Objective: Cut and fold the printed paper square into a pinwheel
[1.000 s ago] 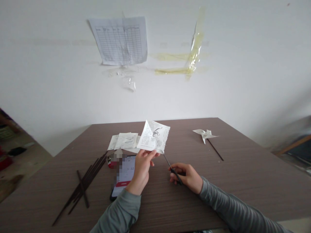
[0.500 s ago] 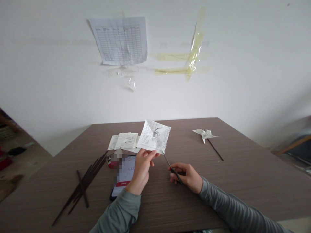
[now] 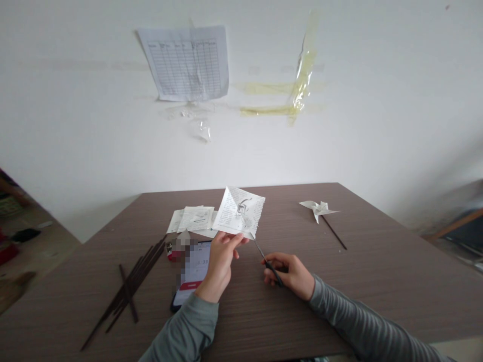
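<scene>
Pinched by its lower edge, a square of printed paper (image 3: 239, 210) is held up above the table in my left hand (image 3: 222, 259). It carries text and a dark drawing, has a ragged right edge and shows a diagonal crease at the upper left. My right hand (image 3: 289, 274) grips the dark handles of a pair of scissors (image 3: 272, 271). The scissor blades point up and left and meet the paper's lower right corner. How far they reach into the paper I cannot tell.
A paper pinwheel (image 3: 320, 208) on a dark stick lies at the right. Several dark sticks (image 3: 130, 281) lie at the left. A phone (image 3: 190, 281) and a stack of paper squares (image 3: 196, 218) sit left of centre. Behind the table rises a wall (image 3: 113, 130) with a taped sheet (image 3: 188, 63).
</scene>
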The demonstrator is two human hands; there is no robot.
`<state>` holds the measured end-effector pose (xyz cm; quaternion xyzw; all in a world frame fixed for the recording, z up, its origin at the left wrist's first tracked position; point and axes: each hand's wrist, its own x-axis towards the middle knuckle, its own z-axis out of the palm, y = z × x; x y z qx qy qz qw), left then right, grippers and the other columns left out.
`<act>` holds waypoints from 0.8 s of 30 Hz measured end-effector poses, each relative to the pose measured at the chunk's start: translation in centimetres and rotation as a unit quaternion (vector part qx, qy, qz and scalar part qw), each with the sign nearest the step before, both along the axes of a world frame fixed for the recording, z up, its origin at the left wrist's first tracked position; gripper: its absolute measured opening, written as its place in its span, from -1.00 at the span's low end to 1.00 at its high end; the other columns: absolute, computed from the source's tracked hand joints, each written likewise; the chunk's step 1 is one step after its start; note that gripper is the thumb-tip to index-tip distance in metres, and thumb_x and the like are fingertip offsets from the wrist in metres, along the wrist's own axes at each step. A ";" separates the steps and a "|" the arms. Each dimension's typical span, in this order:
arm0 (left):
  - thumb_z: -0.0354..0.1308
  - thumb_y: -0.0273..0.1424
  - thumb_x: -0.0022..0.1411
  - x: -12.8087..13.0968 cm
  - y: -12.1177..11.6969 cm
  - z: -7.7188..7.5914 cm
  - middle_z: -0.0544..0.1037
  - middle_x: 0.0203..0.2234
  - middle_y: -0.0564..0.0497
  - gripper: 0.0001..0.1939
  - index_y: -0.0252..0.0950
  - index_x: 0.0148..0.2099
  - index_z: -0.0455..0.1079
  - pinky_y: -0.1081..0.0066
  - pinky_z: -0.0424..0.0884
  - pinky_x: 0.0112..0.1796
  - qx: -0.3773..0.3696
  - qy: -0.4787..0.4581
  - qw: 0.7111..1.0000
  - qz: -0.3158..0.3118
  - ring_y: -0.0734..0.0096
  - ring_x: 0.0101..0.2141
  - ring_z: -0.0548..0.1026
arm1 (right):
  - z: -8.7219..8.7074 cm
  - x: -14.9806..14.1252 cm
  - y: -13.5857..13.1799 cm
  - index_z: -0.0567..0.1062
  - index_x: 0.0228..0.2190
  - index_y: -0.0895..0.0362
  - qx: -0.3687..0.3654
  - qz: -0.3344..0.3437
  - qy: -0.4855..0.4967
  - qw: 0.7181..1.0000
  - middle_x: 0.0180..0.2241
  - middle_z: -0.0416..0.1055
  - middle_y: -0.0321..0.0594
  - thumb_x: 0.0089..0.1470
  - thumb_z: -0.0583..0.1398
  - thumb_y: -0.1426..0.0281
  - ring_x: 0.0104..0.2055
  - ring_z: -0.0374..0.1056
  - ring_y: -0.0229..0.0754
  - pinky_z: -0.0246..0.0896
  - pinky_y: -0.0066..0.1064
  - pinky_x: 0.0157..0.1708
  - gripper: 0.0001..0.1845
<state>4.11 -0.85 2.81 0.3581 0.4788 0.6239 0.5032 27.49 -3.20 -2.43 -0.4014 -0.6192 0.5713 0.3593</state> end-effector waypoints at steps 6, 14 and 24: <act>0.76 -0.20 -0.12 0.1 -0.1 0.2 0.90 -0.27 -0.13 -0.56 -0.19 -0.26 0.65 0.50 0.22 -0.53 -0.003 0.002 1.000 -0.001 0.03 -0.28 0.91 | 0.1 0.0 0.0 0.79 -0.04 0.06 0.011 -0.003 -0.007 1.000 -0.35 0.82 -0.14 0.06 0.67 -0.48 -0.38 0.63 -0.02 0.66 -0.11 -0.21 -0.07; 0.77 -0.17 -0.16 0.3 -0.2 0.3 0.90 -0.25 -0.16 -0.51 -0.20 -0.27 0.63 0.48 0.20 -0.53 -0.003 0.002 1.000 -0.001 0.01 -0.29 0.91 | -0.1 0.1 0.1 0.79 -0.01 0.08 0.013 -0.004 -0.004 1.000 -0.35 0.81 -0.13 0.10 0.66 -0.46 -0.39 0.62 -0.03 0.64 -0.13 -0.24 -0.09; 0.75 -0.21 -0.15 0.2 -0.3 0.4 0.88 -0.28 -0.12 -0.55 -0.19 -0.28 0.62 0.50 0.14 -0.53 -0.006 0.003 1.000 -0.007 0.08 -0.31 0.89 | -0.2 0.0 0.0 0.78 -0.04 0.07 0.009 -0.008 0.000 1.000 -0.37 0.81 -0.13 0.08 0.66 -0.48 -0.38 0.64 -0.01 0.63 -0.15 -0.23 -0.08</act>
